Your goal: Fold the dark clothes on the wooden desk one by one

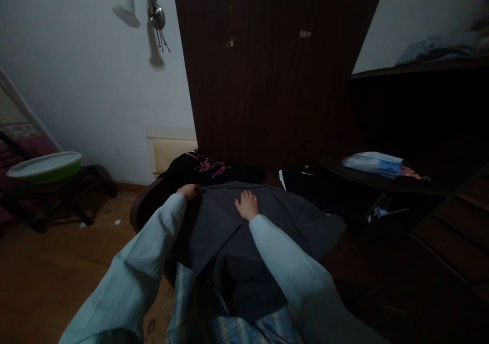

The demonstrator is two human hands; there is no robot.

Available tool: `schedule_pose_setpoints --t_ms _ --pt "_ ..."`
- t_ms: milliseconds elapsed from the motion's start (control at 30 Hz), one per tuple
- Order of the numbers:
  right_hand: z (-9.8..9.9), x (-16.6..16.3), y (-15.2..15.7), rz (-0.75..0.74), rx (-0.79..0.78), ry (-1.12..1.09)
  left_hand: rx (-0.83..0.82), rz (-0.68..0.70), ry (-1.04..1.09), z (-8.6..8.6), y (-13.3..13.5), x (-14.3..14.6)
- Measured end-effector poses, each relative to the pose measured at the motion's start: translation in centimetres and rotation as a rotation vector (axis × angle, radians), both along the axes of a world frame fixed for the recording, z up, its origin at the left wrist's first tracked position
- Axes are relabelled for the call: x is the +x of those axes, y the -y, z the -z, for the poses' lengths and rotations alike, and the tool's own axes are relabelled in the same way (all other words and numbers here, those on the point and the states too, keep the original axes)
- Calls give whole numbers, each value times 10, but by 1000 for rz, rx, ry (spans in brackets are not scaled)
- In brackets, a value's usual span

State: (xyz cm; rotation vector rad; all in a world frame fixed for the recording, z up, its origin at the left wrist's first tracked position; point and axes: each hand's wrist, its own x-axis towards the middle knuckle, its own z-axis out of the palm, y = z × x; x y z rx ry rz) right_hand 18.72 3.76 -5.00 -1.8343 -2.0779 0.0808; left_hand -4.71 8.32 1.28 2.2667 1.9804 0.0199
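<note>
A dark grey garment (217, 211) is spread over a dark wooden surface in front of me, and its near part hangs down towards my lap. Whether it is a jacket or a shirt I cannot tell. At its far left corner my left hand (188, 192) is closed on the edge, with the fingertips partly hidden. My right hand (248, 205) lies flat on the middle of the cloth, fingers apart. Just behind the garment is a black piece of clothing with pink lettering (206, 170).
A dark wooden panel (275, 89) rises behind the surface. On the right, a rounded shelf (332, 167) holds a blue and white plastic packet (376, 165). A green basin (57, 172) rests on a dark chair at the left. A lamp (156, 16) is fixed to the wall.
</note>
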Motion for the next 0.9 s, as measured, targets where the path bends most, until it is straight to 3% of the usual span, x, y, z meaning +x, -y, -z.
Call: schedule_pose_setpoints --t_ms 300,500,600,900 --pt "1 0 -2 1 -2 -2 13 -108 -36 -7 -10 6" --pt "-6 0 5 -6 93 12 101 -131 -25 12 6 11" --pt "-12 2 11 -145 128 -37 168 -137 -5 25 15 10" --pt "-8 12 17 -489 -164 -387 345 -169 248 48 21 -2"
